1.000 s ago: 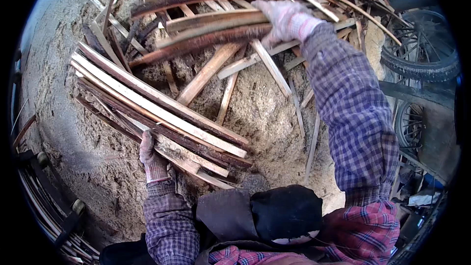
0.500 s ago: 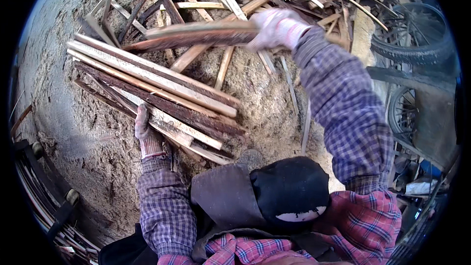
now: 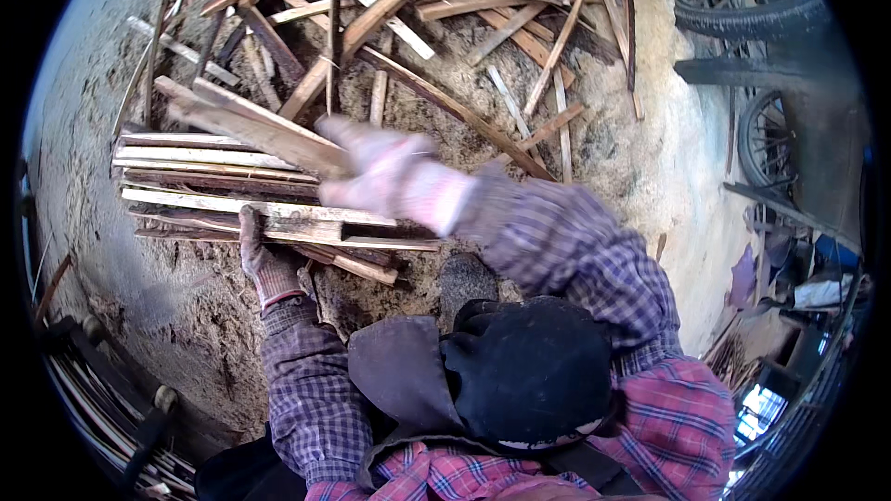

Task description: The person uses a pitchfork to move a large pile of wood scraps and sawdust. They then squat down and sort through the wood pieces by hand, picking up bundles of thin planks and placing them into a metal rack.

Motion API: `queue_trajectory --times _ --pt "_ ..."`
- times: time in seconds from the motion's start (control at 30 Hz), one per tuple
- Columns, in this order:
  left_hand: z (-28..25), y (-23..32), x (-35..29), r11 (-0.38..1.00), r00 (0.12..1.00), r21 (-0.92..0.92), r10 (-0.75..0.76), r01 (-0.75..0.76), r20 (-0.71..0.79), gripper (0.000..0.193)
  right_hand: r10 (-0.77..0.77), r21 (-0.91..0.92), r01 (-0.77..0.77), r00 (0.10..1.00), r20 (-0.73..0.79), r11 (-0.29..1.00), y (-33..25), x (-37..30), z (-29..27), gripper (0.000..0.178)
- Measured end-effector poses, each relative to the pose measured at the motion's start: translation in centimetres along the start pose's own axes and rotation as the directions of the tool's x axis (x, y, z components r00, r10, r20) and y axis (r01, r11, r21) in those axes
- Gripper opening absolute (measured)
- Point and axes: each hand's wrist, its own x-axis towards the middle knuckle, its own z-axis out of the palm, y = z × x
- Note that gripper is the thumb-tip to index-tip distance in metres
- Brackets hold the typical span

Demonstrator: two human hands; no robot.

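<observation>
Above the stacked slats (image 3: 232, 195), a long plank (image 3: 251, 125) is being gripped lengthwise by the right hand (image 3: 394, 176); the left hand (image 3: 264, 260) is being pressed closed onto the stack's near edge.

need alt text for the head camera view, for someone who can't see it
A person's gloved right hand holds a long rough wooden slat above a neat stack of wooden slats lying on sandy ground, while the gloved left hand rests on the stack's near edge. Behind lies a loose pile of scrap wood strips.

Long rough wooden slat (image 3: 251, 125), tilted above stacked slats (image 3: 213, 190)
</observation>
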Motion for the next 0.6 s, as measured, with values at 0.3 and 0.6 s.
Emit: queue_trajectory --times 0.3,0.6 --pt "-0.9 -0.7 1.3 0.997 0.996 0.071 0.000 0.006 -0.086 0.053 -0.298 -0.248 -0.958 0.282 -0.912 -0.146 31.8 -13.1 1.0 0.082" --pt "-1.2 -0.4 1.7 0.993 0.992 0.107 0.070 -0.058 -0.106 0.061 0.621 -0.008 -0.826 0.430 -0.655 0.564 23.6 -10.1 4.3 0.090"
